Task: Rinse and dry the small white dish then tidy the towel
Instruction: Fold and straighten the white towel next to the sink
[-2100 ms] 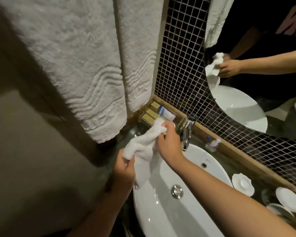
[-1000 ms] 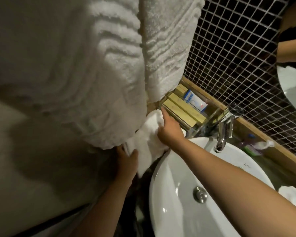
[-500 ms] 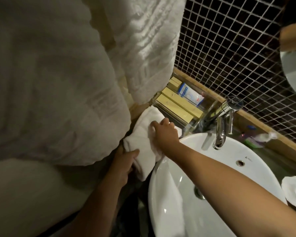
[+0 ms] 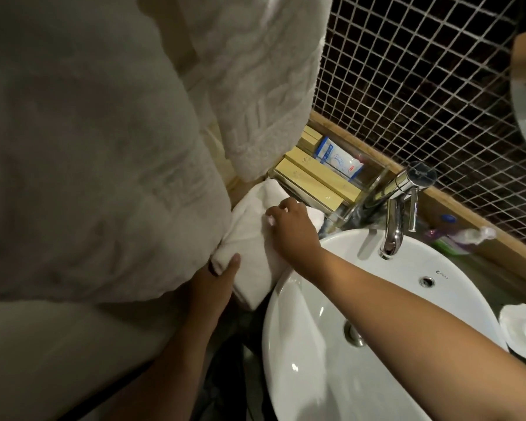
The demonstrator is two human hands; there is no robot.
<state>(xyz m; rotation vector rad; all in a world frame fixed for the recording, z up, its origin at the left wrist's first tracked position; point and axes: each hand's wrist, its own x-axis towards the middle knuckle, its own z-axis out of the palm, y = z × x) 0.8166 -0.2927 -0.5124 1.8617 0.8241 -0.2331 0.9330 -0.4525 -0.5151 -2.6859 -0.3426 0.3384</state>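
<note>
Head view: folded towel (image 4: 252,238) lengthwise toward wall.

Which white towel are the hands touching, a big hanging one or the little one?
The little folded towel beside the sink. Both hands rest on it; the big towels hang above, untouched.

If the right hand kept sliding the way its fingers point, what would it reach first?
The right hand points up-left across the small towel; past the towel's edge it would probably meet the big hanging towel, though depth there is unclear.
</note>
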